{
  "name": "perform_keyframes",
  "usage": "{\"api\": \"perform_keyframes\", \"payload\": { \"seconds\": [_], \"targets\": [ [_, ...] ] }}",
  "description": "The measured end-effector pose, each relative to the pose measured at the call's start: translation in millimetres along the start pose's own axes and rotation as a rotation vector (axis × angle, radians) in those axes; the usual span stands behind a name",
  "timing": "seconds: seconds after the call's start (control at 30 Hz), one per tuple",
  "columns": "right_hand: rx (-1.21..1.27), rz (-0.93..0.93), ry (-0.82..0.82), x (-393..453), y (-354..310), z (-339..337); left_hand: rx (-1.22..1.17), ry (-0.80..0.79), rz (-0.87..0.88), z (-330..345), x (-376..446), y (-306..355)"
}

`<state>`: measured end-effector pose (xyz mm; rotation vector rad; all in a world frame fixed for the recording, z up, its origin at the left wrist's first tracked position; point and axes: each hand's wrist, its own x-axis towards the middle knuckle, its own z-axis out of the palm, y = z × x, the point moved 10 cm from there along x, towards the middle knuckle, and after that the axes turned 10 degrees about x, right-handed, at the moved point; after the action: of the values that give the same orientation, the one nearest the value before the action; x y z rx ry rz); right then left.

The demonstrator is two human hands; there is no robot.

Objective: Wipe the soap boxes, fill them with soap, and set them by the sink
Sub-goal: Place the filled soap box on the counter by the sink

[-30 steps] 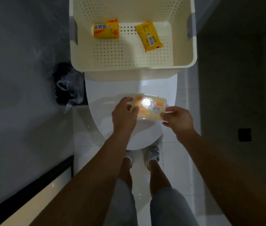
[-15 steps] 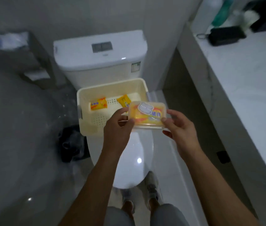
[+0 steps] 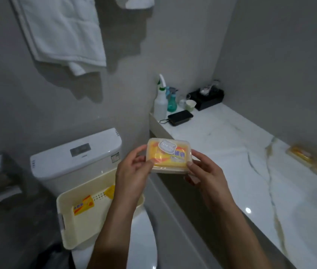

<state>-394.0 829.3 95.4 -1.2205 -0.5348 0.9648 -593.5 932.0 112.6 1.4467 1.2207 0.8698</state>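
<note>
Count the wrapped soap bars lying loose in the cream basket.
2. One soap bar lies on the left of the basket floor; another sits further right, partly hidden behind the left hand. More could be hidden.

A clear lidded plastic soap box (image 3: pixel 168 156) is held between the left hand (image 3: pixel 132 172) and right hand (image 3: pixel 204 174), above the gap between a white ceramic toilet (image 3: pixel 76 158) at left and a white marble surface (image 3: pixel 241 162) at right. A cream perforated plastic basket (image 3: pixel 80 230) is set on the toilet, and a yellow wrapped soap bar (image 3: pixel 83 205) lies in it.
</note>
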Motion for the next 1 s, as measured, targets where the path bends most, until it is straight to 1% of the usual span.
{"api": "perform_keyframes", "payload": {
  "seconds": [0.17, 0.33, 0.53, 0.63, 0.77, 0.87, 1.0],
  "targets": [
    [-0.008, -0.057, 0.124, -8, -39, -68, 0.011, -0.124, 0.059, 69, -10, 38],
    [-0.022, -0.101, 0.229, -12, -72, -156, 0.033, -0.154, 0.030, 155, -23, 62],
    [-0.076, -0.142, 0.339, -16, -106, -270, 0.074, -0.243, 0.075, 274, -41, 83],
    [-0.084, -0.152, 0.412, -27, -114, -324, 0.127, -0.318, 0.108, 330, -54, 88],
    [-0.061, -0.175, 0.552, -44, -116, -388, 0.174, -0.418, 0.156, 396, -67, 98],
    [-0.044, -0.179, 0.654, -54, -111, -428, 0.230, -0.532, 0.202, 446, -76, 101],
    [-0.060, -0.157, 0.769, -60, -106, -474, 0.291, -0.644, 0.249, 507, -79, 99]
  ]
}}
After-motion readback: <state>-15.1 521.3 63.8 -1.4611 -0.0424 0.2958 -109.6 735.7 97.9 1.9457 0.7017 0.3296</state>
